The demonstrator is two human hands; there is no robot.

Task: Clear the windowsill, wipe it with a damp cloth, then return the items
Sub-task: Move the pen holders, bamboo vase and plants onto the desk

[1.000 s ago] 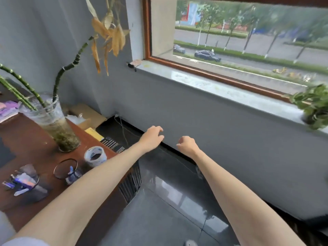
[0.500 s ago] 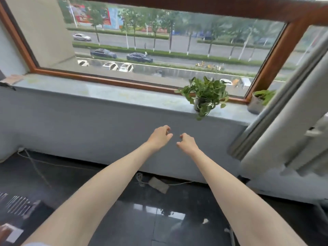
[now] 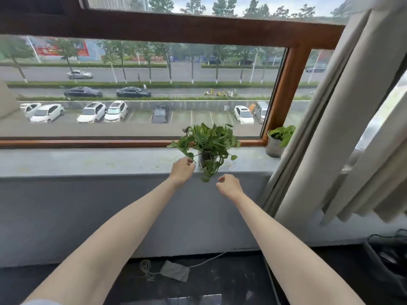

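Observation:
A leafy green potted plant (image 3: 209,144) stands on the pale stone windowsill (image 3: 88,161), right of centre. A second plant in a grey pot (image 3: 274,146) sits at the sill's right end, partly behind the curtain. My left hand (image 3: 181,170) hovers just left of the leafy plant's pot, fingers loosely curled, close to the leaves and holding nothing. My right hand (image 3: 229,186) is lower, in front of the sill edge and below the trailing leaves, fingers also loosely curled and empty.
A beige curtain (image 3: 352,128) hangs at the right, close to the grey pot. On the dark floor below lie a power adapter with its cable (image 3: 175,270) and a dark bin (image 3: 389,256) at the far right. The wooden window frame (image 3: 284,93) borders the sill.
The view swung right from the desk to the window and came closer. Both hands rose toward the leafy plant, the left now level with the sill beside the pot.

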